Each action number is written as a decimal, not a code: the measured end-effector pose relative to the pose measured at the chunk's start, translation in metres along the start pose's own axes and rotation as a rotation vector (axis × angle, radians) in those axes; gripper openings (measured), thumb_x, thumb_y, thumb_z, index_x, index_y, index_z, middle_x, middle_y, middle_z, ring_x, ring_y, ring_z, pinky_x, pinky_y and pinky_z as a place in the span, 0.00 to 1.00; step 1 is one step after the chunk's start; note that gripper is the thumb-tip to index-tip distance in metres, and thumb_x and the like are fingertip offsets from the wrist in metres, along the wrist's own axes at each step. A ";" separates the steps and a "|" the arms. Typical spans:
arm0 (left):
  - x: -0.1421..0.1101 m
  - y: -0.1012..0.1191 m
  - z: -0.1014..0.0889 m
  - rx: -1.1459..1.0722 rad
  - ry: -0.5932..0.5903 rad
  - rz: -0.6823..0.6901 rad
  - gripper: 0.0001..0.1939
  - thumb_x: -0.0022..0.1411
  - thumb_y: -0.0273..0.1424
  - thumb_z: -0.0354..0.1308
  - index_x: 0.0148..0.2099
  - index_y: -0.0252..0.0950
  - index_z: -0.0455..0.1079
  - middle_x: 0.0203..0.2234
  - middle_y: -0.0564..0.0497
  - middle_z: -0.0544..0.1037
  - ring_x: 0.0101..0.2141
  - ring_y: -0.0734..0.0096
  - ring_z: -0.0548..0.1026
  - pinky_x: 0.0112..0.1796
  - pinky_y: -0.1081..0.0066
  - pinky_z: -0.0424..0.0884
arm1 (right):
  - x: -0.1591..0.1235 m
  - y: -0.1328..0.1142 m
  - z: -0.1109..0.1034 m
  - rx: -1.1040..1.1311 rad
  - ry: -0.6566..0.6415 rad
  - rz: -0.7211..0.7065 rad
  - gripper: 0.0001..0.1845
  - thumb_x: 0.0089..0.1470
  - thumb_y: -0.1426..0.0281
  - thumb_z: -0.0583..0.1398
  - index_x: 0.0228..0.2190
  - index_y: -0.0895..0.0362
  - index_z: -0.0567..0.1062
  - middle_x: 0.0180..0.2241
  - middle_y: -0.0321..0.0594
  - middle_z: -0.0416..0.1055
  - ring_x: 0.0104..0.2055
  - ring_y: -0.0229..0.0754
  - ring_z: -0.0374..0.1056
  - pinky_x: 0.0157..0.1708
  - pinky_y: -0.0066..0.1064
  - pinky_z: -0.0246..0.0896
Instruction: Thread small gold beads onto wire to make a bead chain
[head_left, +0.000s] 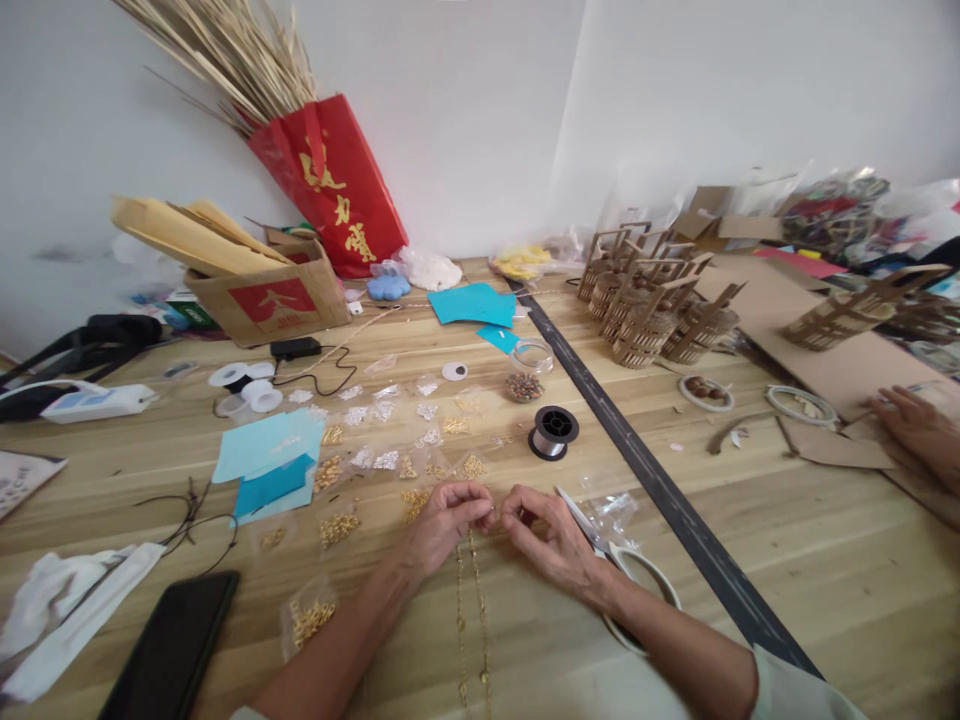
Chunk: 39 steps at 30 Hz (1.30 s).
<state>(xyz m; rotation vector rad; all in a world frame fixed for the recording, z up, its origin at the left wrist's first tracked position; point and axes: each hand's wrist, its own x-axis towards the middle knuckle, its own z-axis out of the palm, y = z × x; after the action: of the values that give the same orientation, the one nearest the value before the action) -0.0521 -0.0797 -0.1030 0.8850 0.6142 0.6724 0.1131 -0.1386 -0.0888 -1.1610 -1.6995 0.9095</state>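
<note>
My left hand (454, 515) is closed in a pinch, with two strands of a gold beaded chain (480, 600) hanging below its fingers. Close beside it, my right hand (551, 540) is pinched too; whatever lies between its fingertips is too small to make out. The fingertips of both hands nearly meet. Scissors with white handles (645, 590) lie partly under my right forearm, next to a crumpled clear bag (619, 515). Beyond the hands stands a black spool of thin wire (553, 433). Small bags of gold findings (340, 528) are spread to the left.
A black phone (172, 645) lies at the front left. Further back are a jar of beads (524, 387), blue sheets (472, 304) and little bamboo baskets (645, 325). A black strip (637, 450) crosses the table. Another person's hand (919, 425) rests on cardboard at right.
</note>
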 end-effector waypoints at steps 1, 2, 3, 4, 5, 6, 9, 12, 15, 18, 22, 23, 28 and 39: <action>0.000 0.000 0.000 0.005 0.002 -0.002 0.12 0.45 0.34 0.69 0.26 0.30 0.74 0.18 0.52 0.74 0.22 0.77 0.67 0.28 0.74 0.60 | 0.000 0.000 0.000 0.003 -0.001 0.000 0.08 0.55 0.74 0.53 0.26 0.58 0.69 0.24 0.35 0.68 0.25 0.34 0.62 0.24 0.23 0.55; 0.000 0.000 0.000 0.010 0.003 -0.002 0.12 0.45 0.34 0.69 0.26 0.30 0.74 0.18 0.52 0.73 0.22 0.77 0.67 0.28 0.74 0.60 | 0.000 0.001 0.000 0.007 -0.003 -0.002 0.08 0.56 0.74 0.53 0.26 0.58 0.69 0.24 0.35 0.69 0.25 0.34 0.63 0.25 0.23 0.56; 0.000 0.000 0.001 0.014 0.003 0.000 0.12 0.46 0.34 0.69 0.26 0.30 0.74 0.18 0.52 0.73 0.22 0.77 0.67 0.28 0.74 0.60 | 0.000 0.001 0.000 0.014 -0.005 -0.004 0.08 0.56 0.73 0.53 0.26 0.58 0.69 0.25 0.35 0.69 0.26 0.34 0.63 0.25 0.23 0.56; 0.000 0.000 0.001 0.018 0.002 0.002 0.11 0.46 0.34 0.69 0.26 0.30 0.74 0.18 0.52 0.73 0.22 0.77 0.67 0.28 0.74 0.60 | 0.000 0.001 0.000 0.022 -0.007 -0.006 0.08 0.56 0.73 0.53 0.26 0.58 0.69 0.25 0.35 0.69 0.26 0.34 0.63 0.26 0.24 0.57; 0.000 0.000 0.000 0.020 0.000 0.002 0.11 0.46 0.34 0.69 0.26 0.30 0.74 0.18 0.52 0.73 0.22 0.77 0.67 0.28 0.74 0.60 | 0.000 0.001 0.000 0.030 -0.008 -0.008 0.08 0.57 0.72 0.53 0.27 0.58 0.69 0.25 0.35 0.69 0.26 0.35 0.64 0.26 0.24 0.57; 0.000 0.000 0.000 0.021 -0.001 0.001 0.11 0.46 0.34 0.69 0.26 0.30 0.74 0.18 0.52 0.74 0.22 0.77 0.67 0.28 0.74 0.60 | 0.000 0.001 0.000 0.038 -0.009 -0.009 0.08 0.57 0.72 0.53 0.27 0.58 0.69 0.26 0.36 0.70 0.26 0.35 0.64 0.27 0.24 0.58; 0.000 -0.002 -0.001 0.017 0.003 -0.005 0.11 0.45 0.33 0.69 0.26 0.30 0.74 0.18 0.52 0.74 0.22 0.77 0.67 0.28 0.74 0.60 | 0.000 0.001 0.000 0.043 -0.011 -0.002 0.09 0.58 0.70 0.53 0.27 0.58 0.69 0.26 0.36 0.70 0.27 0.35 0.64 0.26 0.24 0.58; 0.000 -0.003 -0.001 0.013 0.015 -0.007 0.11 0.44 0.34 0.69 0.26 0.31 0.74 0.18 0.52 0.74 0.22 0.76 0.67 0.28 0.74 0.60 | -0.001 0.001 0.000 0.037 -0.010 0.008 0.10 0.58 0.69 0.53 0.27 0.58 0.69 0.25 0.36 0.70 0.26 0.35 0.64 0.25 0.24 0.57; 0.000 -0.003 0.000 0.023 0.018 -0.004 0.11 0.44 0.34 0.69 0.26 0.30 0.74 0.18 0.52 0.74 0.22 0.76 0.67 0.28 0.74 0.60 | -0.001 0.001 0.000 0.041 -0.014 0.013 0.11 0.59 0.68 0.54 0.27 0.58 0.70 0.26 0.37 0.71 0.27 0.36 0.66 0.27 0.25 0.59; 0.000 -0.003 0.001 0.036 0.016 0.009 0.11 0.45 0.34 0.69 0.27 0.30 0.74 0.19 0.51 0.74 0.23 0.75 0.68 0.28 0.74 0.61 | 0.000 -0.001 0.001 0.049 -0.009 0.031 0.11 0.59 0.67 0.54 0.28 0.58 0.71 0.26 0.38 0.72 0.27 0.37 0.67 0.27 0.26 0.60; 0.000 -0.003 0.001 0.068 0.026 0.017 0.11 0.45 0.34 0.68 0.27 0.30 0.74 0.20 0.51 0.74 0.23 0.75 0.68 0.28 0.74 0.62 | 0.001 0.000 0.002 0.045 0.010 0.042 0.11 0.59 0.66 0.55 0.28 0.58 0.71 0.26 0.38 0.73 0.27 0.37 0.67 0.27 0.26 0.60; 0.000 -0.003 0.001 0.076 0.030 0.019 0.11 0.45 0.34 0.68 0.27 0.31 0.74 0.20 0.51 0.74 0.23 0.75 0.68 0.28 0.74 0.62 | 0.001 0.001 0.002 0.039 0.012 0.042 0.11 0.59 0.66 0.55 0.28 0.58 0.71 0.26 0.38 0.73 0.27 0.37 0.67 0.27 0.26 0.60; 0.001 -0.006 -0.002 0.149 0.038 0.070 0.10 0.47 0.34 0.67 0.27 0.31 0.74 0.20 0.52 0.74 0.23 0.75 0.68 0.29 0.74 0.62 | 0.002 0.003 0.003 0.067 0.006 0.094 0.14 0.59 0.63 0.55 0.28 0.58 0.72 0.26 0.38 0.73 0.27 0.37 0.66 0.26 0.26 0.59; -0.002 0.002 0.006 0.444 0.196 0.202 0.08 0.50 0.34 0.64 0.27 0.33 0.74 0.21 0.52 0.73 0.26 0.71 0.69 0.30 0.73 0.64 | 0.006 0.004 0.002 0.345 -0.048 0.332 0.19 0.54 0.55 0.58 0.27 0.59 0.69 0.19 0.30 0.60 0.19 0.30 0.54 0.19 0.23 0.48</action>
<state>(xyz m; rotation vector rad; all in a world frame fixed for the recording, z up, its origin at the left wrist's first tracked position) -0.0499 -0.0835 -0.0984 1.3161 0.8770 0.8262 0.1115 -0.1316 -0.0915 -1.2063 -1.3351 1.3835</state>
